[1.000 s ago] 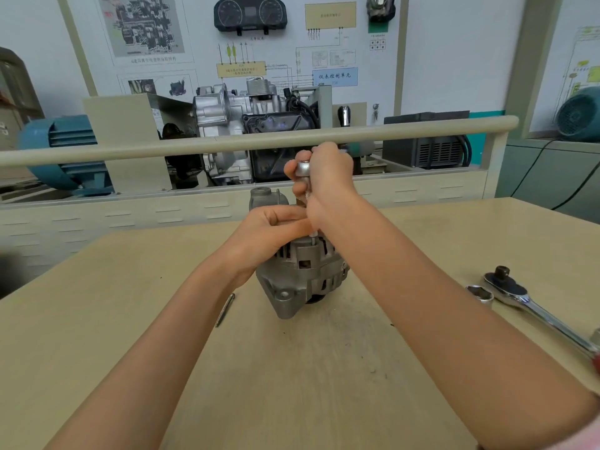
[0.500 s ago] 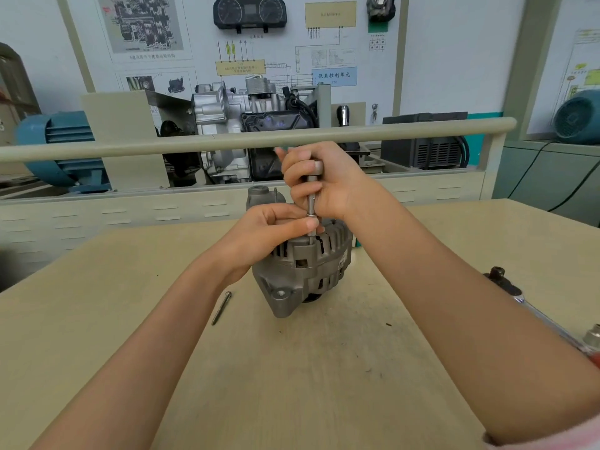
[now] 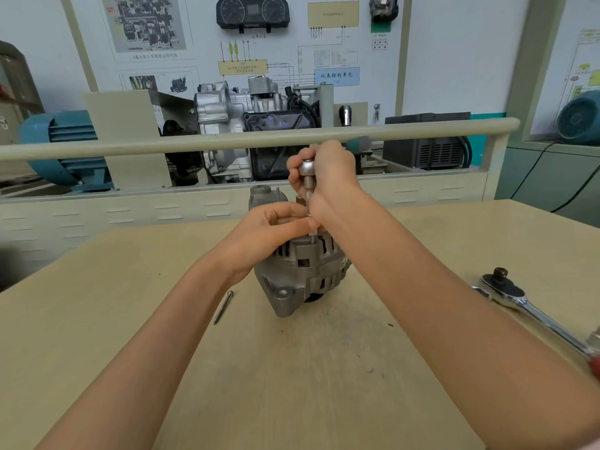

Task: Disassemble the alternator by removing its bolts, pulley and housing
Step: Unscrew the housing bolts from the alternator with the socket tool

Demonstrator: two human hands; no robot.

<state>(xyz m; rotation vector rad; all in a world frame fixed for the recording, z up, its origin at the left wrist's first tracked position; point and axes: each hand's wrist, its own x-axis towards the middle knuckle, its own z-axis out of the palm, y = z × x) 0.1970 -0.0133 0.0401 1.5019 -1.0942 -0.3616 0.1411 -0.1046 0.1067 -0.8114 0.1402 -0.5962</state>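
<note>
The alternator [image 3: 305, 271] stands on the desk [image 3: 97, 319]. The right hand [image 3: 328, 177] grips an upright socket driver [image 3: 307, 186] over it; the left hand [image 3: 272, 232] pinches the driver's lower shaft.

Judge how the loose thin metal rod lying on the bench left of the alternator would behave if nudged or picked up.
The thin metal rod looks round and slender, so a sideways nudge would probably roll it across the flat table. It appears straight and metallic, so likely stiff and light. Lying flat against the tabletop, it may be fiddly to pinch up.
</note>
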